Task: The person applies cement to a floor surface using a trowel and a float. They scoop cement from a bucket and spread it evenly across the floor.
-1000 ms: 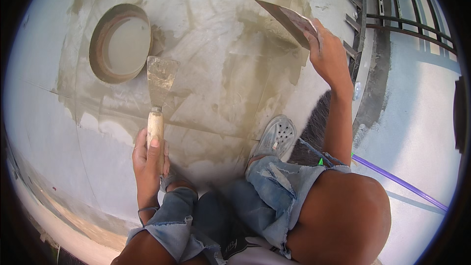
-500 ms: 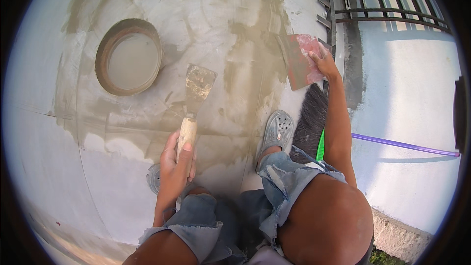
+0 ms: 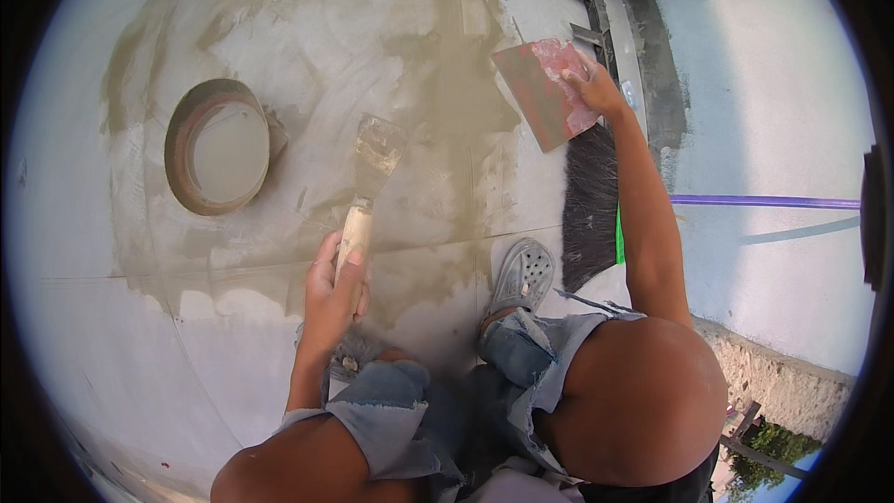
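My left hand (image 3: 333, 293) is closed round the wooden handle of a putty knife (image 3: 377, 154). Its broad blade, crusted with paste, points away from me above the smeared floor. Farther right, my right hand (image 3: 596, 88) grips the edge of a flat, reddish rectangular spreader plate (image 3: 535, 93) coated in grey-brown paste. The plate is close to the dark metal rail; I cannot tell whether its far edge touches the floor. To the left of the knife stands a round tub (image 3: 177, 168) with greyish, wet-looking contents inside.
Wet grey-brown paste (image 3: 447, 84) covers much of the pale floor. A broom head with dark bristles (image 3: 589, 205) lies beside my right forearm, and a purple pole (image 3: 773, 201) extends right. A toothed metal rail (image 3: 596, 5) runs along the right. My grey clog (image 3: 523, 275) stands near the paste.
The whole view has shifted and turned slightly, so the tub appears lower and farther left. My right hand and the plate appear farther left and higher. Both grips stay the same.
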### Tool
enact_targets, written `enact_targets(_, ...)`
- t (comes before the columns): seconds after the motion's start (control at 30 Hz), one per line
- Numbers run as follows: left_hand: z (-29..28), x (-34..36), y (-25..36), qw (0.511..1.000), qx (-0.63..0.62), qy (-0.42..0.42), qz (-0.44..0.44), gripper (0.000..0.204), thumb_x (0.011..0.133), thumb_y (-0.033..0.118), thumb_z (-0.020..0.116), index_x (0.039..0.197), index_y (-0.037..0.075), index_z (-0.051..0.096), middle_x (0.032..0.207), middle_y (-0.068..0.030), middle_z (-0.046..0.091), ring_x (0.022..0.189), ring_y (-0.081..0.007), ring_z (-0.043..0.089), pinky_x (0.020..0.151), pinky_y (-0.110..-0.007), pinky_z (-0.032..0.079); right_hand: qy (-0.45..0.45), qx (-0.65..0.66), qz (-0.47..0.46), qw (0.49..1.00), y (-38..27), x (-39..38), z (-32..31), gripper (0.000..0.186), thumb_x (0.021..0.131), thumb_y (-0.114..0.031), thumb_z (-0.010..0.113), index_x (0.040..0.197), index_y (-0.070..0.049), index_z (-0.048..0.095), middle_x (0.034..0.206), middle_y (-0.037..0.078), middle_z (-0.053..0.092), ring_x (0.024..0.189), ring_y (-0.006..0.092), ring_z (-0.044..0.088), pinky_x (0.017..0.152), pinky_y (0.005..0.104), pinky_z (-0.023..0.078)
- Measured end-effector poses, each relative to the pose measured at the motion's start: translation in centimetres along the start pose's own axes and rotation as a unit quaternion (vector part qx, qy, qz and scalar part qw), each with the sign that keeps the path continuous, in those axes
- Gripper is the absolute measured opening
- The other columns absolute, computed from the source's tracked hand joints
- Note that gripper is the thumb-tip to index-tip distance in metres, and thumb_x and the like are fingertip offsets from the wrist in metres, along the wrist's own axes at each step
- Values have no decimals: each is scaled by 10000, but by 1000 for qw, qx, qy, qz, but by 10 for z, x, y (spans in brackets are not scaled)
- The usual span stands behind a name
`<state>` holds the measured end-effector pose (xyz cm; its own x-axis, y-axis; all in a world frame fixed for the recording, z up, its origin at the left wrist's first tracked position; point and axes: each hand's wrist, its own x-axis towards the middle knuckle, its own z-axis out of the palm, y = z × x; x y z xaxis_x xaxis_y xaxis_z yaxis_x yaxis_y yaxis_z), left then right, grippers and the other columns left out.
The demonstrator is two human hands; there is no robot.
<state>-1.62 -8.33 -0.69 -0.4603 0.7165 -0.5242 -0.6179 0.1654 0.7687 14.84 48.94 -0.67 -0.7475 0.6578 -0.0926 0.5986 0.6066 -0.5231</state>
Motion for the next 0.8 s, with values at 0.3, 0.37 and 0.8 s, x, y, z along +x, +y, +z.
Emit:
enact_targets(0.3,-3,-43,-51,998,-23,31,-50,528,1116,357,603,1486,-1,486,861,-48,592,525,-83,495,459,-244,378,-43,86,-26,995,-55,-73,55,627,1025,-235,719,1516,92,507,1439,215,650,1325,285,620,1161,395,449)
enact_targets(0.37,4,-44,-60,998,-23,47,-47,517,1119,352,596,1478,-3,486,865,-52,595,538,-81,493,462,-241,377,18,143,10,989,-49,-74,43,587,1015,-200,708,1493,90,528,1400,239,671,1305,323,640,1143,409,460)
enact_targets(0.8,10,-47,-104,979,113,154,66,586,1077,435,641,1421,-24,523,865,-47,612,551,-76,473,474,-244,372,90,68,34,993,-48,-123,64,596,1001,-217,718,1484,81,536,1369,301,671,1298,409,653,1121,425,475)
